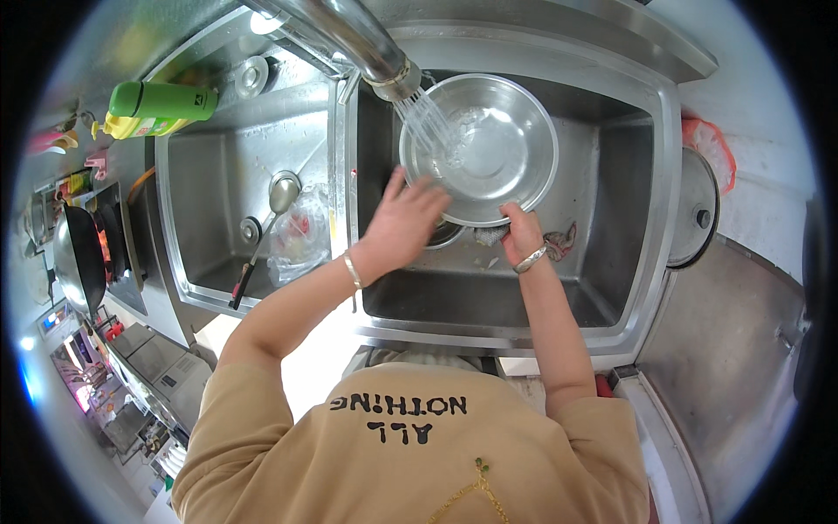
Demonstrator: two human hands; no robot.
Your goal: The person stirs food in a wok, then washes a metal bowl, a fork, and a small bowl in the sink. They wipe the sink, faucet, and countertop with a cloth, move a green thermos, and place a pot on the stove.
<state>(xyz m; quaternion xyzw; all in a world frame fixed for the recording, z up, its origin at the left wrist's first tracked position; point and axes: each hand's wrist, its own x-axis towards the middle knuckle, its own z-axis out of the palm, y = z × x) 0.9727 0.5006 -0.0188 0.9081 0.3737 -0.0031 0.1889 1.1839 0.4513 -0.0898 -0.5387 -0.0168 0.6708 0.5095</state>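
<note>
A round stainless steel basin (488, 141) is held in the right sink bowl (419, 281), tilted under the stream from a metal faucet (396, 78). Running water (425, 121) splashes onto its inner left side. My right hand (522, 232) grips the basin's near rim, thumb on top. Blurred, my left hand (409, 223) hovers at the near-left rim with fingers spread; whether it touches the metal I cannot tell. Beneath the basin, a grey scouring pad (491, 234) and the edge of a metal dish (447, 237) show partly. A crumpled cloth or wrapper (561, 242) lies to the right.
The left sink bowl (203, 216) holds a metal ladle (283, 196) with a black handle and a clear plastic bag (301, 229). A green bottle (163, 100) stands at its back-left corner. A round lid (694, 209) leans against the right rim; a wok (82, 262) is far left.
</note>
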